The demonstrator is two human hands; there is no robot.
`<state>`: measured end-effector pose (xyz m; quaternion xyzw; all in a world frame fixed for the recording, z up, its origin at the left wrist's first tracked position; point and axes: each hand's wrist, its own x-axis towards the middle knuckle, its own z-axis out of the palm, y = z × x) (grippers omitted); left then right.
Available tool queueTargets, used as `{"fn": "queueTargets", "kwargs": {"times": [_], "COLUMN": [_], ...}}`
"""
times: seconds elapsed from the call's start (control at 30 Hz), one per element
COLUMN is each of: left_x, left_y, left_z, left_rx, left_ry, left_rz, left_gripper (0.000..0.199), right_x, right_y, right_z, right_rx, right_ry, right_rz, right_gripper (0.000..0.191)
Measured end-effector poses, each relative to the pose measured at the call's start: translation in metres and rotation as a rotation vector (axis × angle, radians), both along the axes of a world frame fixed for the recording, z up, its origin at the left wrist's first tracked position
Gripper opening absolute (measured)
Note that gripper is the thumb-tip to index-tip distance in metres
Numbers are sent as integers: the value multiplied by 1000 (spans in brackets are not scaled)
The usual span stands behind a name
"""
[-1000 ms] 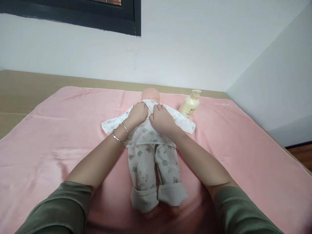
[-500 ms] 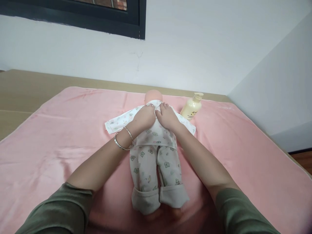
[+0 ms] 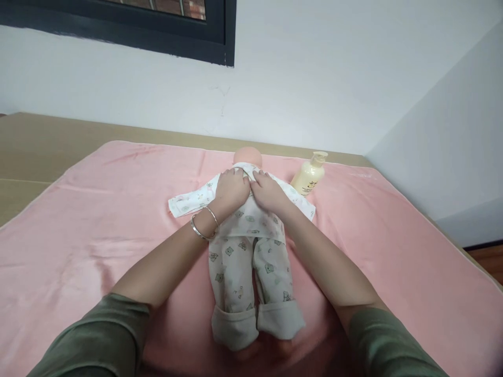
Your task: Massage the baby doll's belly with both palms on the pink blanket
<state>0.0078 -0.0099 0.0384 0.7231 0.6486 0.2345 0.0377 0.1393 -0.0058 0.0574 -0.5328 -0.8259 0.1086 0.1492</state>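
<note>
A doll (image 3: 247, 156) with a bare round head lies stretched out on a pink cloth (image 3: 129, 209). It wears a white long-sleeved top (image 3: 251, 222) printed with small animals, and matching trousers (image 3: 238, 272) with turned-up cuffs. My left hand (image 3: 232, 189) rests on the upper part of the top, fingers laid toward the collar. Beside it my right hand (image 3: 269, 192) lies on the other side, the two thumbs close together at the middle. Both hands look open, with the fingertips partly hidden. The doll's face does not show.
A pale yellow pump bottle (image 3: 309, 175) stands on the cloth just right of the doll's sleeve. Behind the cloth runs a wooden surface (image 3: 70, 128) against a white wall (image 3: 306, 78). A dark window frame (image 3: 188, 39) is at upper left.
My left hand's fingers have shifted and lie flatter across the top. The right hand has moved slightly inward, its fingers bent a little more. Doll and bottle stay put.
</note>
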Motion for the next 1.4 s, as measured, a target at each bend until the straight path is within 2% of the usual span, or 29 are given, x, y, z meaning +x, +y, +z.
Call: {"fn": "queueTargets", "kwargs": {"times": [0.13, 0.27, 0.43, 0.57, 0.67, 0.77, 0.87, 0.97, 1.4], "left_x": [14, 19, 6, -4, -5, -3, -2, -1, -1], "left_y": [-18, -25, -11, 2, 4, 4, 2, 2, 4], "left_z": [-1, 5, 11, 3, -3, -6, -7, -7, -10], "left_rx": [80, 49, 5, 0, 25, 44, 65, 86, 87], "left_ry": [0, -9, -20, -134, -172, -162, -155, -154, -154], "left_rz": [-43, -47, -15, 54, 67, 82, 72, 61, 71], "left_gripper": [33, 33, 29, 29, 30, 28, 27, 28, 30], "right_x": [11, 16, 5, -9, -10, -4, 1, 4, 4], "right_y": [23, 29, 8, -15, -21, -12, 4, 16, 18], "right_z": [-8, -14, -8, -4, -3, -4, -9, -16, -27], "right_rx": [8, 20, 73, 156, 173, 117, 76, 98, 169], "right_ry": [82, 50, -90, -194, -217, -150, -43, 28, 61], "right_rz": [-33, -20, -27, -7, 48, 55, -17, -71, -76], "right_gripper": [36, 44, 55, 59, 58, 57, 59, 59, 58]}}
